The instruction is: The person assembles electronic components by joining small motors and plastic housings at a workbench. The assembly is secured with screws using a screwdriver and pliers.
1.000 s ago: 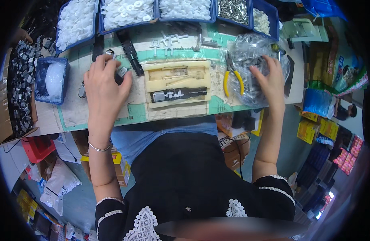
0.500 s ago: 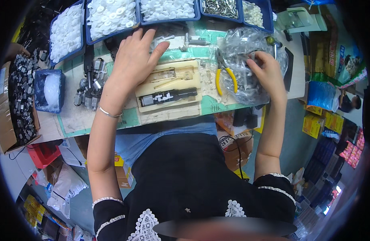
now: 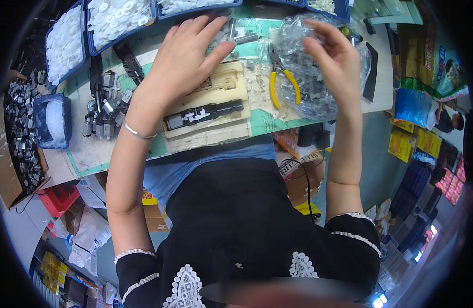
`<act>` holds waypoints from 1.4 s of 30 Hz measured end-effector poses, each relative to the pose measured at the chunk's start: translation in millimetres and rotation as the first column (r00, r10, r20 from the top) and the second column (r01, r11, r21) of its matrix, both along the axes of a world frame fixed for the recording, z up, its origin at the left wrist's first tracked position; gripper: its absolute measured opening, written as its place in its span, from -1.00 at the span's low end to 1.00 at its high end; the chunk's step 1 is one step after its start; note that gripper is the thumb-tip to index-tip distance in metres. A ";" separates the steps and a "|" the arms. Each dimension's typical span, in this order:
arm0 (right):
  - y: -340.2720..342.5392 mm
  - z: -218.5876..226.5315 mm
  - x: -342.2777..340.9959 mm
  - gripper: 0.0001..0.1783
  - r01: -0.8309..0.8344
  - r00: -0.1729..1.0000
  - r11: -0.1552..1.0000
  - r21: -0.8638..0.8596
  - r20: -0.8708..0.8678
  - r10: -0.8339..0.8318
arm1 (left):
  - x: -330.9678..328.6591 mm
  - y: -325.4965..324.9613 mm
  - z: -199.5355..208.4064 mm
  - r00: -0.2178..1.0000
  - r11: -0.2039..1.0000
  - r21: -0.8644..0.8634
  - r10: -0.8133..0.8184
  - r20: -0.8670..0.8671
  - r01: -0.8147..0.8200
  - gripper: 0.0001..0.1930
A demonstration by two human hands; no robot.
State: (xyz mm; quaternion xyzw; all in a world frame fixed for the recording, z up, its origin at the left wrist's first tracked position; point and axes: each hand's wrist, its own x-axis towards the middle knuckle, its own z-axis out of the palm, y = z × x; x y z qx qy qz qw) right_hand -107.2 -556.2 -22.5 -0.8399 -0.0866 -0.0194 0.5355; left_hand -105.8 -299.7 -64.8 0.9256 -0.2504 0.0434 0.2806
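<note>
My left hand (image 3: 187,59) is open, its fingers stretched out over the far part of the bench, beside some grey metal cylinders (image 3: 245,38). Nothing shows in its grasp. Below its palm lies a cream-coloured fixture block (image 3: 230,78), partly hidden by the hand. A black elongated housing with grey and white parts in it (image 3: 203,117) rests in the block's near slot. My right hand (image 3: 339,64) hovers over a clear plastic bag of grey parts (image 3: 311,84), thumb and fingers apart, nothing visible between them. Yellow-handled pliers (image 3: 283,82) lie between block and bag.
Blue bins of small white parts (image 3: 121,18) line the far edge. Small motors (image 3: 110,105) and black housings (image 3: 129,61) are piled on the left, near a blue tray (image 3: 67,120) and a carton of parts (image 3: 28,138). A dark flat piece (image 3: 370,72) lies right of the bag.
My right hand has lifted off the bag's contents and its fingers have spread. My left hand has shifted slightly right across the block. The whole view has tilted a little.
</note>
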 end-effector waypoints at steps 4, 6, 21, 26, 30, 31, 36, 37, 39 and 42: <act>13.1 -6.5 12.5 -0.78 0.036 0.999 0.949 -0.314 0.033 -0.027 | 3.5 -3.6 -6.5 0.999 1.000 0.018 -0.022 -0.050 0.023 -0.51; 19.6 -11.6 19.7 -0.79 0.001 0.986 0.922 -0.387 0.155 0.063 | 1.9 -2.7 -5.8 0.998 0.998 -0.042 -0.055 -0.035 0.054 -0.51; 34.5 -13.2 23.3 -0.83 -0.194 0.974 0.899 -0.393 0.034 0.225 | -56.7 29.7 17.7 0.991 0.940 -0.320 0.133 0.036 -0.114 -0.76; 15.6 -11.7 8.6 -0.78 -0.032 0.996 0.989 0.147 -0.073 0.043 | -92.6 63.4 16.0 0.862 0.880 -0.126 0.474 0.181 -0.457 -0.76; 21.4 -11.0 0.8 -0.73 -0.019 0.964 0.932 0.363 -0.242 0.114 | -109.0 87.1 13.3 0.759 0.750 0.146 0.605 0.241 -0.645 -0.77; 26.8 -10.7 -1.4 -0.73 -0.009 0.951 0.912 0.411 -0.279 0.135 | -111.0 88.2 13.7 0.753 0.744 0.149 0.611 0.243 -0.651 -0.77; 63.1 -11.7 -18.1 -0.66 -0.128 0.962 0.913 0.387 -0.176 0.210 | -109.5 91.3 12.4 0.793 0.775 0.181 0.567 0.223 -0.605 -0.81; 67.9 -14.1 -21.1 -0.66 -0.138 0.960 0.910 0.391 -0.172 0.219 | -109.1 92.5 12.7 0.806 0.793 0.165 0.555 0.205 -0.587 -0.82; 76.1 -17.8 -26.9 -0.65 -0.170 0.957 0.866 0.470 -0.131 0.258 | -108.0 93.3 13.4 0.800 0.790 0.144 0.566 0.201 -0.596 -0.85; 81.5 -21.2 -33.4 -0.68 -0.199 0.966 0.881 0.430 -0.066 0.251 | -109.6 95.3 14.1 0.812 0.821 0.049 0.550 0.196 -0.569 -0.87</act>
